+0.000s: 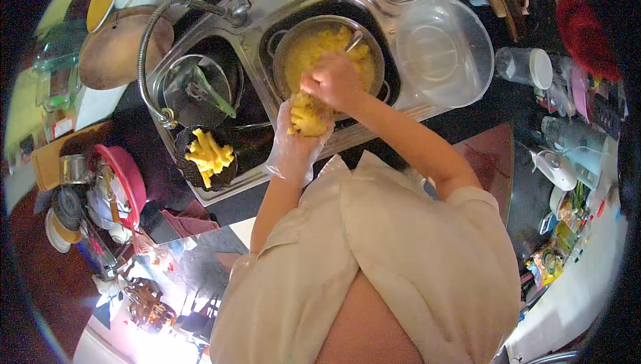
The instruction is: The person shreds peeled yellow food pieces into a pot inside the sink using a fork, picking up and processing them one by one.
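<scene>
My left hand, in a clear plastic glove, cups a yellow, lumpy piece of food at the near rim of a metal pot. My bare right hand is just above it, over the pot, its fingers curled in. What those fingers grip, if anything, is hidden. The two-handled pot stands in the right sink basin and holds a yellow mash. A metal utensil leans out of it. To the left, yellow finger-like pieces lie in a black mesh-like dish on the sink's corner.
A clear plastic tub rests on the drainboard right of the pot. The left basin holds a round clear-sided vessel with a green strip. A flexible tap arches over that basin. A pink basin stands at left; a jar lies at right.
</scene>
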Available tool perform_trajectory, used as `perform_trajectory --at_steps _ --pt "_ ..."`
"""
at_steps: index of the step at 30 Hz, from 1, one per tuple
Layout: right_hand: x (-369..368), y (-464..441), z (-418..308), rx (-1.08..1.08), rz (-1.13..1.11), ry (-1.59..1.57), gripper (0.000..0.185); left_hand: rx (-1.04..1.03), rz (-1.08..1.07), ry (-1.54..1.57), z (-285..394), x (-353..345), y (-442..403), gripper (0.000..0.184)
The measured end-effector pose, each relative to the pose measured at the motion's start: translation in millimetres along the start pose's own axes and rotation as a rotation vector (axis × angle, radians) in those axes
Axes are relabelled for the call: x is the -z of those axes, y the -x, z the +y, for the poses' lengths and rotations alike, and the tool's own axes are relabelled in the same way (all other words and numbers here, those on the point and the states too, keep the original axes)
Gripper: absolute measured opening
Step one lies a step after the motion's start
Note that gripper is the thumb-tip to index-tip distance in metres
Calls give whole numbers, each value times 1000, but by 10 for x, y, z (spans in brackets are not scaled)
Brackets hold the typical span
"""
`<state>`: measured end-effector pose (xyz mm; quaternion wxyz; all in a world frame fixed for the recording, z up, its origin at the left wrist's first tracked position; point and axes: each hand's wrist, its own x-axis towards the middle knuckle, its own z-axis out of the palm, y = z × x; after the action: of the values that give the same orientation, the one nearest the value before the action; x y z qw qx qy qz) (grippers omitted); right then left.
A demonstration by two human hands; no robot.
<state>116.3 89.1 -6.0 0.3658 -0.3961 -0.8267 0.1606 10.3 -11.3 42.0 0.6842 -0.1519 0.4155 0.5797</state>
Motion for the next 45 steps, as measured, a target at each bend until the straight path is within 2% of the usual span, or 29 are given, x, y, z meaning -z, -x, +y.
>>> perform_trajectory --at_steps 1,3,4,5,6,7,8,10,13,14,16,18,19,21,23,25,26,28,29,30,32,35,37,38,39,41,42,44,45 --pt "-93 9 102 -24 1 29 32 -54 14 -74 11 -40 0 25" --pt "-195 -6 290 -47 3 55 32 195 154 134 26 1 -58 25" --pt "-194 -19 388 -48 -25 67 31 199 151 128 19 23 -53 25" --pt "-212 -17 452 -46 -55 75 30 214 47 171 15 50 -28 25" --pt "-120 -39 355 -45 -53 74 30 227 -57 216 14 79 -27 34" --pt "73 -68 145 13 -44 48 31 223 -53 222 5 143 -70 34" --pt "172 -74 17 69 -36 19 32 121 -183 155 6 235 -127 37" --pt "-17 60 93 22 -39 58 31 26 -321 81 46 243 -146 40" --pt "-85 48 349 12 -26 137 30 58 -225 6 8 257 -108 39" --pt "-84 40 402 44 -10 172 30 -182 -187 -478 -60 322 -125 41" --pt "123 -33 71 75 9 84 29 -439 -141 -959 -55 279 -158 44" --pt "162 53 -99 77 7 -18 28 -552 -266 -1206 -19 174 12 41" --pt "92 91 -52 46 -12 -30 28 -545 -271 -1211 4 171 29 41" --pt "-25 8 217 47 -18 -31 27 -165 -174 -503 66 95 -87 26" --pt "-66 43 402 -1 -18 146 27 47 -110 -152 72 82 -49 21" --pt "99 -58 131 2 -20 79 28 186 -48 37 105 32 -85 24" --pt "160 -44 -8 -9 -39 3 28 186 -36 42 88 68 -97 24" --pt "91 7 12 22 -12 12 29 9 -97 -132 61 114 -227 24" --pt "41 34 47 54 16 25 30 9 -97 -132 44 150 -244 24" --pt "-44 61 146 56 14 22 30 -50 -77 -275 25 176 -231 22" --pt "-174 65 432 9 16 182 31 -101 -72 -422 16 117 -217 20" --pt "300 -161 35 -17 -94 17 31 -27 -60 -207 63 -41 -172 20" --pt "173 -71 -80 -21 -67 -66 31 80 -72 79 96 -39 -246 18" --pt "107 -42 -68 -15 -29 -135 31 82 -81 77 117 -33 -274 18" --pt "31 -10 50 -9 -29 -131 31 106 -82 46 132 -2 -294 19" --pt "-122 48 303 157 20 172 30 129 -75 10 99 93 -249 20" --pt "-68 72 264 153 14 162 30 -231 -100 -600 19 167 -130 20" --pt "111 -95 268 -36 -89 103 29 -620 -149 -1204 48 121 -200 20" --pt "109 -77 164 -35 -95 104 29 -320 -134 -718 86 102 -222 22"
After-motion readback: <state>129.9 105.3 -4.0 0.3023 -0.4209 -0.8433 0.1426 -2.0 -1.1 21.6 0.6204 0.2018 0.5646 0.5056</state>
